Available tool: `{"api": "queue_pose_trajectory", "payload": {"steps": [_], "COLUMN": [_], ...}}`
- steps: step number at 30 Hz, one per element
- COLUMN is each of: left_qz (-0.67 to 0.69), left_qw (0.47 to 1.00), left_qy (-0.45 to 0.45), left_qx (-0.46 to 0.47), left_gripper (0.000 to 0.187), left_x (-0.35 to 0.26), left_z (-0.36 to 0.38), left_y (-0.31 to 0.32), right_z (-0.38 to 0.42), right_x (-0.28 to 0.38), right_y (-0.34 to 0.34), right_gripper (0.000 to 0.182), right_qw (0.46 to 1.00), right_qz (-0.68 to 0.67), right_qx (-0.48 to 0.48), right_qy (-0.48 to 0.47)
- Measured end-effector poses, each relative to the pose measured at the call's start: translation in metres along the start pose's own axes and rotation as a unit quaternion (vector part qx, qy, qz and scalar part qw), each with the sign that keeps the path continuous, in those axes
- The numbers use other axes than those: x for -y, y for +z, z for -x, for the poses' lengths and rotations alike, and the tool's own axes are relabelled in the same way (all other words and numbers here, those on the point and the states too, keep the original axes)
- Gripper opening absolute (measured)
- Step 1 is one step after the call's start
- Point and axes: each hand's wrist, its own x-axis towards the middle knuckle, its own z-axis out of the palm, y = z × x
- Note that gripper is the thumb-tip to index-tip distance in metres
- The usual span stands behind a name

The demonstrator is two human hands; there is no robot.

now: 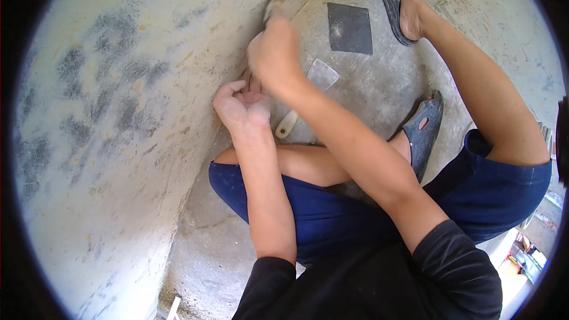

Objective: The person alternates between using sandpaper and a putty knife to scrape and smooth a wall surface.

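My right hand (275,53) is closed and smeared by motion. It grips a thin grey-green piece (275,5) against the foot of the wall; blur hides its exact kind. My left hand (244,104) is just below it, palm up and dusted white, its fingers loosely curled with nothing seen in them. Right of my hands, a putty knife lies on the floor, its pale handle (287,125) towards me and its blade (323,75) pointing away; my right forearm crosses over its middle. Further off, a dark square sheet like sandpaper (349,28) lies flat.
A pale wall (118,160) with dark scuffed patches rises along my left. My bent legs in blue shorts (332,216) and my grey slip-on shoes (424,136) take up the right of the concrete floor (207,255). Assorted items (527,258) lie at lower right.
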Motion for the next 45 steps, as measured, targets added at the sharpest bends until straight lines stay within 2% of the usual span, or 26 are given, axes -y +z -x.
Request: {"api": "queue_pose_trajectory", "payload": {"steps": [2, 3, 4, 6, 7, 11, 12, 14, 16, 18, 19, 20, 22, 25, 28, 30, 32, 34, 35, 36, 38, 39, 41, 42, 44, 45], "left_qz": [-0.029, -0.045, -0.046, -0.019, -0.016, -0.033, -0.036, -0.002, -0.006, 0.047, 0.047, 0.026, 0.005, 0.017, 0.046, 0.016, 0.037, 0.053, 0.050, 0.049, 0.042, 0.034, 0.037, 0.034, 0.040, 0.046], "left_qw": [0.999, 0.999, 0.999, 1.000, 1.000, 0.999, 0.999, 1.000, 1.000, 0.998, 0.998, 1.000, 1.000, 0.998, 0.998, 1.000, 0.999, 0.998, 0.998, 0.998, 0.998, 0.998, 0.998, 0.998, 0.999, 0.999], "left_qy": [0.017, 0.024, 0.023, 0.010, 0.004, 0.005, 0.004, 0.012, 0.008, -0.024, -0.025, -0.005, 0.013, 0.003, -0.020, 0.023, 0.001, -0.021, -0.017, -0.011, 0.000, 0.006, 0.000, -0.005, 0.005, 0.015], "left_qx": [0.010, 0.014, 0.013, 0.013, 0.004, 0.013, 0.011, -0.003, 0.022, 0.014, 0.013, 0.011, 0.006, 0.056, 0.043, 0.003, 0.012, 0.016, 0.028, 0.045, 0.045, 0.047, 0.048, 0.047, 0.030, 0.014], "left_gripper": [0.044, 0.052, 0.052, 0.037, 0.047, 0.076, 0.076, 0.056, 0.065, 0.074, 0.074, 0.072, 0.070, 0.069, 0.069, 0.070, 0.070, 0.071, 0.072, 0.073, 0.074, 0.074, 0.073, 0.072, 0.071, 0.070], "left_x": [-0.002, -0.002, -0.001, 0.000, -0.001, 0.000, 0.002, 0.003, 0.000, -0.001, 0.000, 0.002, 0.002, -0.001, -0.001, 0.002, 0.000, -0.001, -0.001, -0.001, -0.003, -0.001, -0.002, -0.002, 0.000, 0.000], "left_z": [-0.003, -0.003, -0.003, 0.007, 0.012, 0.024, 0.019, 0.012, 0.016, 0.024, 0.022, 0.018, 0.014, 0.007, 0.011, 0.014, 0.010, 0.007, 0.007, 0.006, 0.010, 0.010, 0.006, 0.007, 0.014, 0.017], "left_y": [-0.003, -0.004, -0.005, 0.000, 0.003, 0.015, 0.012, 0.006, 0.004, 0.016, 0.014, 0.012, 0.002, 0.003, 0.004, 0.005, 0.006, 0.003, 0.000, -0.001, -0.003, -0.002, 0.002, 0.003, 0.007, 0.008], "right_z": [0.029, 0.025, 0.009, -0.021, -0.018, 0.021, 0.008, -0.021, -0.011, 0.011, 0.004, -0.007, -0.021, 0.009, -0.018, -0.017, -0.015, 0.002, -0.007, -0.017, -0.034, -0.027, -0.003, -0.013, -0.042, -0.037], "right_x": [0.014, 0.004, -0.004, -0.012, -0.013, 0.006, 0.001, -0.005, 0.002, 0.008, -0.004, -0.005, 0.000, 0.007, 0.001, 0.004, 0.002, -0.008, 0.000, -0.002, -0.004, -0.004, -0.005, -0.013, -0.017, -0.010], "right_y": [-0.003, -0.001, -0.003, -0.011, -0.004, -0.003, -0.008, -0.015, -0.006, -0.007, -0.005, -0.007, -0.015, -0.004, -0.020, -0.016, -0.007, 0.004, -0.010, -0.012, -0.011, -0.008, 0.000, -0.004, -0.016, -0.016], "right_gripper": [0.053, 0.052, 0.052, 0.054, 0.051, 0.043, 0.043, 0.049, 0.045, 0.041, 0.044, 0.044, 0.043, 0.035, 0.031, 0.030, 0.029, 0.029, 0.028, 0.028, 0.028, 0.028, 0.027, 0.027, 0.029, 0.029], "right_qw": [0.996, 0.990, 0.990, 0.996, 0.999, 0.997, 0.997, 0.999, 0.999, 0.998, 0.991, 0.991, 0.999, 0.997, 0.999, 0.999, 1.000, 0.974, 0.995, 0.995, 0.999, 0.999, 0.975, 0.975, 0.999, 0.999], "right_qz": [0.044, 0.062, 0.062, -0.025, -0.001, 0.032, 0.032, -0.007, -0.009, 0.029, 0.030, 0.030, 0.005, 0.037, -0.022, -0.024, -0.024, 0.049, 0.031, 0.029, 0.019, 0.021, 0.070, 0.072, 0.037, 0.036], "right_qx": [0.049, 0.013, 0.013, 0.065, 0.028, 0.025, 0.025, 0.040, 0.003, 0.031, -0.018, -0.018, 0.037, -0.001, 0.042, 0.024, 0.003, -0.089, -0.017, -0.017, 0.004, 0.002, -0.088, -0.089, -0.003, -0.003], "right_qy": [-0.052, -0.128, -0.126, 0.062, 0.035, -0.066, -0.063, 0.029, 0.033, -0.051, -0.128, -0.126, 0.022, -0.063, 0.021, 0.022, 0.019, -0.201, -0.091, -0.090, 0.033, 0.031, -0.192, -0.191, -0.032, -0.030]}}
